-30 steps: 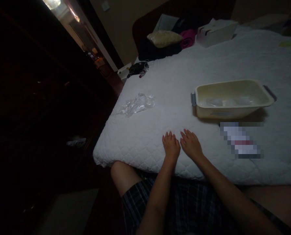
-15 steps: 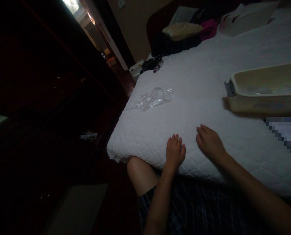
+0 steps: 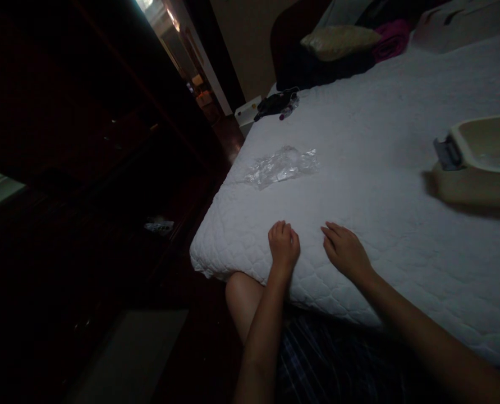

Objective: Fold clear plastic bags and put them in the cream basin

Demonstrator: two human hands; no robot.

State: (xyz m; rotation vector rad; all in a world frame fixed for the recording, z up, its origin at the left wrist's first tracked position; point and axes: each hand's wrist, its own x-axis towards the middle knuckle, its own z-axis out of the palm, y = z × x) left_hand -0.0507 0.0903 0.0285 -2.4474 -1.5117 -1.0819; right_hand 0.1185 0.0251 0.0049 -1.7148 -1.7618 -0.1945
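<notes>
My left hand (image 3: 283, 245) rests near the corner of the white quilted bed (image 3: 359, 168), its fingers curled loosely under with nothing visibly in them. My right hand (image 3: 345, 250) lies palm down on the quilt a little to the right, fingers stretched out and holding nothing. A crumpled clear plastic bag (image 3: 281, 166) lies on the bed beyond both hands. A cream plastic basin (image 3: 477, 163) with a grey handle sits at the right edge, partly cut off.
At the head of the bed lie a tan pillow (image 3: 338, 42), a pink folded cloth (image 3: 390, 38), dark clothing (image 3: 317, 67) and a small dark item (image 3: 275, 104). Left of the bed is dark floor and furniture. My bare knee (image 3: 241, 292) shows below the mattress corner.
The view has swung left, pushing the basin toward the right edge. My hands have moved apart, and my left fingers have curled in.
</notes>
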